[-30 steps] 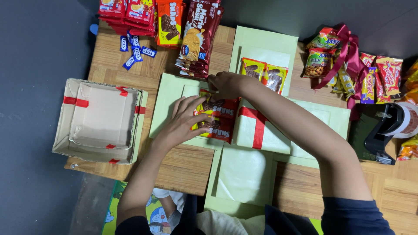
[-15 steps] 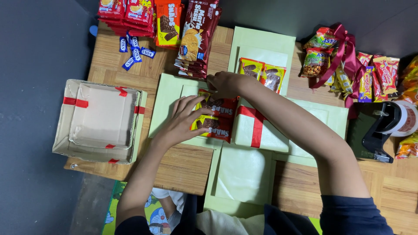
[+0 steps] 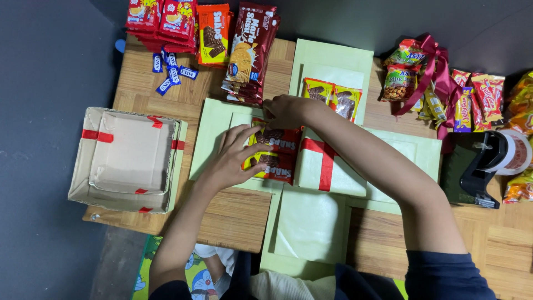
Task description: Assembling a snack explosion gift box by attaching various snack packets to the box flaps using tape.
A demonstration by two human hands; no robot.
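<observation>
Left hand [image 3: 236, 158] lies with fingers spread flat on the red snack packet [image 3: 273, 151]; right hand [image 3: 283, 111] pinches its upper edge. Best keep it square inside the green box [image 3: 222, 119].

Surface [image 3: 233, 222]: wood, light, visible grain, matt.
Red snack packets [image 3: 275, 153]: glossy plastic film, under both hands.
Flattened box [image 3: 333, 66]: pale green card, smooth, matt.
Ribbon band [image 3: 326, 164]: red, smooth, on the green card.
Open box [image 3: 130, 158], left: brown cardboard, matt, red tape strips.
Tape dispenser [image 3: 477, 166], right: black plastic, slight sheen.
Far packets [image 3: 252, 50]: shiny wrappers.
</observation>
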